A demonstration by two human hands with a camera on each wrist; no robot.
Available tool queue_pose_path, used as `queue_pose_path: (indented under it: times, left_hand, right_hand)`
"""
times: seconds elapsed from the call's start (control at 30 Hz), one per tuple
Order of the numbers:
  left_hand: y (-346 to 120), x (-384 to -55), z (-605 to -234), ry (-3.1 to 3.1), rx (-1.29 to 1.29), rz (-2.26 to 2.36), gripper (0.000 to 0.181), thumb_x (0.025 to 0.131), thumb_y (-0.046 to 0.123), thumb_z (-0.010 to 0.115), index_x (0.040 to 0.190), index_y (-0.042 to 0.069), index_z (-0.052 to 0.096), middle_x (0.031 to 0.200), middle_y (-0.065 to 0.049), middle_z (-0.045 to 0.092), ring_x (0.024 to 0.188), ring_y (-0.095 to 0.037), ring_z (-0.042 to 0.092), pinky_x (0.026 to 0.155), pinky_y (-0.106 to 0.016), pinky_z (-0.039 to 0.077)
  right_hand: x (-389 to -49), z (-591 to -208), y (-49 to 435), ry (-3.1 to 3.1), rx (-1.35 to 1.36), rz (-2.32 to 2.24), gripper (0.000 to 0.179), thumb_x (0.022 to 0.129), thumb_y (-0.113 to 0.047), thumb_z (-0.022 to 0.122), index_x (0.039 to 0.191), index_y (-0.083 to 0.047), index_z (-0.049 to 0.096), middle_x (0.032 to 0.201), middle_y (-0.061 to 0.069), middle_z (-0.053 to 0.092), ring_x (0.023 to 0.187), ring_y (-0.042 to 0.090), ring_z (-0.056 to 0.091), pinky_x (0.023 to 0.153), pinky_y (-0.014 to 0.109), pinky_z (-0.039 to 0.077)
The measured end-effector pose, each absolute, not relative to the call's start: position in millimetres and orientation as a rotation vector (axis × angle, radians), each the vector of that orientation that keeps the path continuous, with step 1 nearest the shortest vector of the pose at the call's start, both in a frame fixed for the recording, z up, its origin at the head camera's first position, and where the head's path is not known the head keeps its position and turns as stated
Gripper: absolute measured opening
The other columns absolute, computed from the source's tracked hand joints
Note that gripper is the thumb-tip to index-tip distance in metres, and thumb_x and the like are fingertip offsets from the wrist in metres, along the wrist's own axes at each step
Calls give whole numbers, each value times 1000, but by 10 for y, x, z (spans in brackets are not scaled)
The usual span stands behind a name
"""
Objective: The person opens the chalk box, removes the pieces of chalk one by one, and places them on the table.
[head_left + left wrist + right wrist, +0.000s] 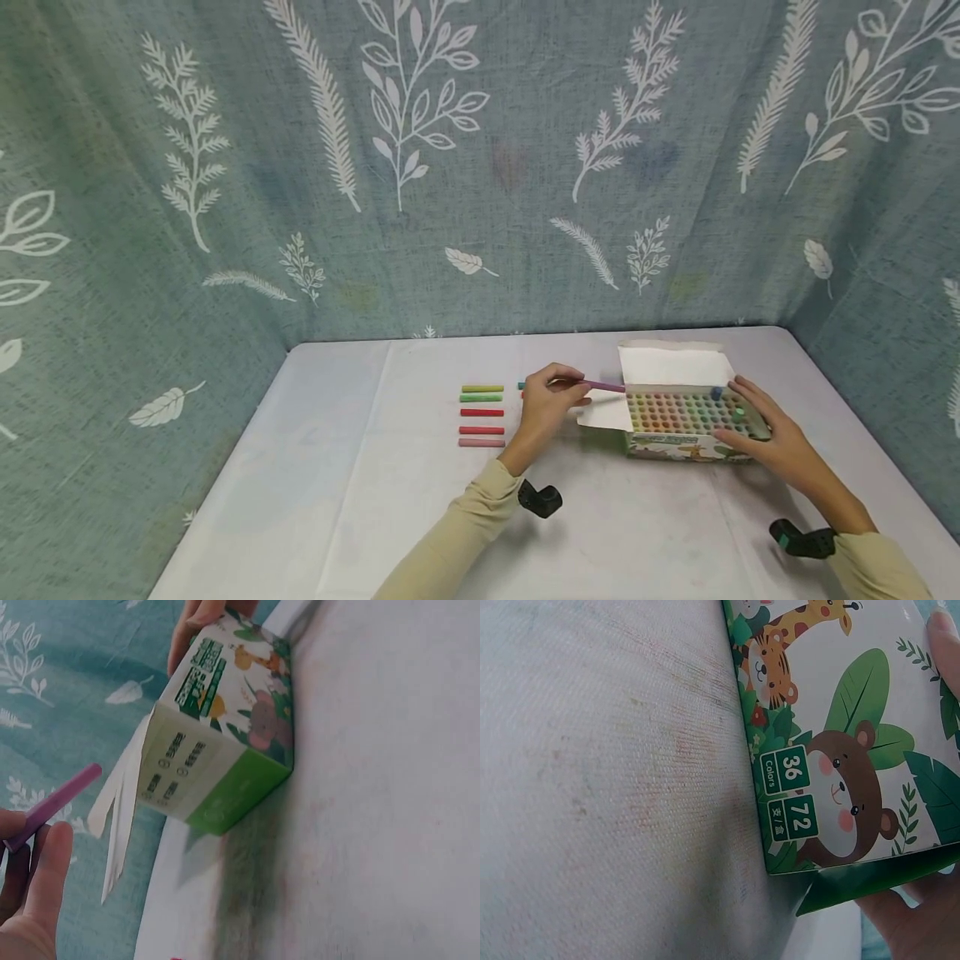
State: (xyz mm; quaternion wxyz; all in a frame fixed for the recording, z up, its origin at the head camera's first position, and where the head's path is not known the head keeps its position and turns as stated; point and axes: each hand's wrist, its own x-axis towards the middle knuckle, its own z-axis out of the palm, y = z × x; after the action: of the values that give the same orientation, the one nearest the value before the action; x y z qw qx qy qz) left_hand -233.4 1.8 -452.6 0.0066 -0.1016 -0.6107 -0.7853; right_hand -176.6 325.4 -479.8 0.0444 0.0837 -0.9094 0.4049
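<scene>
My left hand (pixel 549 402) pinches a purple chalk stick (pixel 604 386), pointing right, over the left flap of an open cardboard box (pixel 675 450). In the left wrist view the chalk (pixel 64 799) slants up from the fingertips, apart from the box. Many coloured chalk ends (pixel 675 410) show in the box's grid; a blue one (pixel 716 392) and a green one (pixel 738 414) stick up higher. My right hand (pixel 780 442) holds the box's right end, thumb at the front and fingers toward the back. Animal pictures cover the box front (pixel 840 750).
Left of my left hand lies a column of chalk sticks: yellow (pixel 482 388), green (pixel 481 398), two red (pixel 482 412) and pink (pixel 482 443). A teal chalk end (pixel 521 385) peeks out behind that hand. The box's white lid (pixel 675 365) stands raised. A patterned curtain (pixel 480 167) surrounds the white-covered table (pixel 375 500).
</scene>
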Motion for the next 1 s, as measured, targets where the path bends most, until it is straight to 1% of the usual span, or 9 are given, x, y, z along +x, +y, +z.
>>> queue_pose_path:
  times: [0.1, 0.33, 0.43, 0.47, 0.53, 0.63, 0.77, 0.87, 1.0]
  left_hand:
    - [-64, -2348, -4545, -1907, -298, -2455, 14, 78, -12, 68, 91, -9, 65, 88, -18, 63, 83, -39, 64, 70, -42, 57]
    - [-211, -2350, -4580, -1867, -257, -2491, 14, 80, -12, 68, 93, -12, 63, 89, -18, 61, 81, -34, 65, 72, -44, 56]
    - [-256, -2355, -4598, -1852, -241, -2504, 15, 80, -12, 67, 93, -14, 62, 87, -18, 61, 77, -28, 66, 72, -44, 56]
    - [-270, -2355, -4604, -1854, -235, -2504, 15, 80, -12, 67, 93, -15, 62, 87, -17, 61, 76, -28, 66, 72, -44, 56]
    - [-301, -2353, -4612, -1864, -225, -2501, 16, 80, -11, 67, 94, -15, 62, 87, -18, 61, 77, -31, 67, 73, -44, 56]
    - [-355, -2352, -4631, -1872, -201, -2506, 16, 81, -10, 67, 96, -14, 62, 89, -20, 62, 86, -41, 66, 74, -45, 55]
    - [-423, -2352, -4659, -1878, -159, -2510, 17, 82, -9, 66, 97, -14, 61, 91, -21, 62, 92, -47, 63, 75, -46, 55]
    - [-461, -2349, -4676, -1889, -133, -2492, 16, 82, -8, 67, 96, -14, 62, 90, -18, 61, 88, -41, 65, 74, -44, 56]
    - [-506, -2340, -4708, -1883, -111, -2486, 12, 82, -8, 66, 93, -11, 63, 87, -15, 60, 79, -28, 66, 72, -43, 57]
  right_hand:
    - [-1771, -4793, 3245, -2778, 258, 1241, 83, 88, -31, 68, 153, -15, 19, 157, 16, 7, 138, 49, 6, 86, 78, 19]
    - [-1776, -4800, 3244, -2769, 275, 1241, 83, 88, -30, 69, 152, -14, 19, 157, 15, 7, 138, 48, 6, 86, 78, 19]
    - [-1769, -4798, 3247, -2766, 274, 1243, 83, 88, -30, 69, 152, -14, 19, 157, 16, 7, 138, 48, 6, 86, 78, 18]
    - [-1766, -4796, 3249, -2766, 272, 1245, 83, 88, -30, 69, 152, -14, 19, 157, 16, 7, 138, 48, 6, 86, 78, 18]
    - [-1761, -4790, 3251, -2771, 263, 1247, 83, 88, -30, 68, 153, -15, 18, 157, 15, 7, 138, 49, 6, 86, 78, 18]
    - [-1758, -4782, 3250, -2782, 253, 1253, 84, 88, -31, 68, 153, -15, 18, 157, 15, 6, 138, 49, 5, 86, 78, 19]
    - [-1761, -4777, 3247, -2791, 252, 1260, 83, 88, -31, 68, 153, -15, 17, 157, 15, 5, 138, 49, 5, 86, 78, 19]
    - [-1760, -4776, 3247, -2792, 255, 1257, 83, 88, -31, 67, 153, -15, 17, 157, 15, 5, 138, 49, 5, 85, 78, 19]
    - [-1757, -4776, 3246, -2787, 258, 1259, 83, 88, -30, 68, 153, -16, 17, 157, 15, 5, 138, 49, 5, 85, 78, 19]
